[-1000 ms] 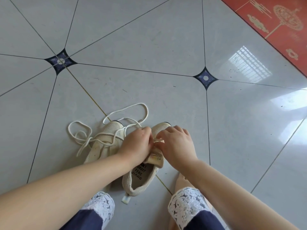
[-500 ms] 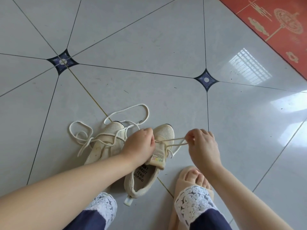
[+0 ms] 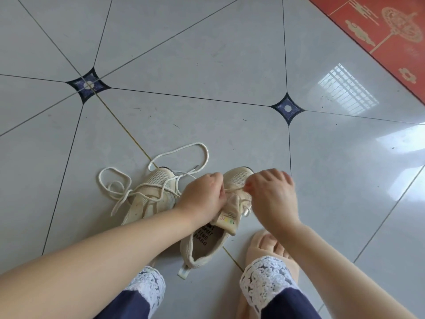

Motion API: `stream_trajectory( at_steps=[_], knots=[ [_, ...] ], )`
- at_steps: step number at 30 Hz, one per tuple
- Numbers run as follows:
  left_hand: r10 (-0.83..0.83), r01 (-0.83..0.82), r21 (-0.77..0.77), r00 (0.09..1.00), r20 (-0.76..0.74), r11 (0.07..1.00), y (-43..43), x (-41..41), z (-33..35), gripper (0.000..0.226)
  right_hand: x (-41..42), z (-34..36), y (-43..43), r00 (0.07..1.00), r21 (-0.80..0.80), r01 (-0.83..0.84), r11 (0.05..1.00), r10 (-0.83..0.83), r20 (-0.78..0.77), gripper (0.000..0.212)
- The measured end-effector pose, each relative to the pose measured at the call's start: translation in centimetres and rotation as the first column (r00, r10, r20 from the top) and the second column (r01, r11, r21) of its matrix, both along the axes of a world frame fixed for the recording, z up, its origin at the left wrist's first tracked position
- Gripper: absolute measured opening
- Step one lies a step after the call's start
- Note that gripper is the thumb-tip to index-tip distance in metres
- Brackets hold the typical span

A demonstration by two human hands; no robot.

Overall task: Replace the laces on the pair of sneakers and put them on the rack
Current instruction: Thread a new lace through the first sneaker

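Drawn back in from the right: right hand (image 3: 271, 196), pinching the lace (image 3: 234, 188) over the right shoe (image 3: 238, 178), near centre. Left hand (image 3: 202, 196) gripping that shoe's tongue. Mid-lacing; left shoe (image 3: 158, 180) under a loose lace (image 3: 181, 150) (threading unclear). Rack unseen.

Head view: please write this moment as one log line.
step: lacing | left hand: holds sneaker | right hand: pinches lace | other sneaker: on floor, loose lace over it
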State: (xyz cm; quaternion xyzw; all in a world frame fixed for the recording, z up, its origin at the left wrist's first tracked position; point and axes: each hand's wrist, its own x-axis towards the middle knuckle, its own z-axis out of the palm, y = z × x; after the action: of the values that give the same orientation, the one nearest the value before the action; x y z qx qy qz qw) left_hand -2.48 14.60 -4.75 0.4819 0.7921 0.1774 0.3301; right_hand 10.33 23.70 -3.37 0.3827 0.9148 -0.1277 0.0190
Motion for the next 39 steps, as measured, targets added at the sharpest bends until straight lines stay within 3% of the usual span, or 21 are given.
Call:
stream_trajectory(
  at_steps=[3,8,10,13,14,17,21,27,30,32,35,37,39],
  knots=[
    [0.042,-0.042,0.005,0.999,-0.025,0.999,0.2,-0.5,-0.1,0.010,1.6,0.5,1.5,0.977,0.025,0.178,0.984,-0.174,-0.119,0.006],
    [0.074,-0.074,0.040,0.997,-0.012,0.996,-0.2,-0.5,-0.4,0.013,2.9,-0.4,2.6,0.962,-0.053,0.273,0.960,-0.274,-0.012,0.007],
    [0.081,-0.081,0.036,0.997,-0.009,0.996,-0.7,-0.5,-0.8,0.014,2.2,-0.6,1.9,0.984,-0.119,0.178,0.977,-0.179,0.004,0.011],
    [0.103,-0.103,0.026,0.995,-0.003,0.994,-1.2,-0.6,-1.3,0.015,0.3,-1.0,0.1,1.000,-0.236,-0.026,0.971,0.028,0.006,0.035],
    [0.098,-0.098,0.025,0.995,0.004,0.995,-1.3,-0.5,-1.3,0.015,-0.4,-1.1,-0.5,0.997,-0.243,-0.078,0.967,0.081,0.003,0.033],
    [0.046,-0.046,0.002,0.999,0.016,0.999,-1.5,0.0,-1.2,0.015,-1.6,-1.2,-1.5,0.979,-0.118,-0.199,0.973,0.202,0.007,0.009],
    [0.002,-0.002,-0.042,1.000,0.015,0.999,-1.3,0.2,-1.4,0.010,-1.4,-0.7,-1.2,0.955,0.028,-0.296,0.955,0.295,0.042,0.024],
    [-0.012,0.012,-0.064,1.000,0.005,0.998,-1.0,0.0,-1.1,0.012,2.4,0.3,3.2,0.990,0.093,0.144,0.985,-0.142,-0.028,0.011],
    [-0.016,0.016,-0.069,1.000,0.000,0.997,-1.2,0.1,-1.1,0.012,2.8,0.3,4.0,0.976,0.020,0.215,0.976,-0.215,0.015,0.006],
    [0.016,-0.017,-0.076,1.000,-0.010,0.997,-1.6,-0.1,-1.2,0.013,2.3,-0.1,3.0,0.989,-0.058,0.145,0.988,-0.142,0.044,0.014],
    [0.047,-0.047,-0.064,0.999,0.000,0.997,-1.9,-0.2,-1.2,0.013,0.5,-0.7,1.1,0.996,-0.162,-0.061,0.985,0.072,0.059,0.042],
    [0.046,-0.044,-0.055,0.999,0.024,0.997,-2.0,-0.1,-1.1,0.012,-0.6,-1.1,-0.4,0.979,-0.185,-0.185,0.965,0.197,0.050,0.030],
    [0.048,-0.047,-0.046,0.998,0.038,0.998,-2.1,0.0,-1.0,0.011,-1.1,-1.2,-1.2,0.966,-0.093,-0.254,0.963,0.258,0.030,0.009]
  ],
)
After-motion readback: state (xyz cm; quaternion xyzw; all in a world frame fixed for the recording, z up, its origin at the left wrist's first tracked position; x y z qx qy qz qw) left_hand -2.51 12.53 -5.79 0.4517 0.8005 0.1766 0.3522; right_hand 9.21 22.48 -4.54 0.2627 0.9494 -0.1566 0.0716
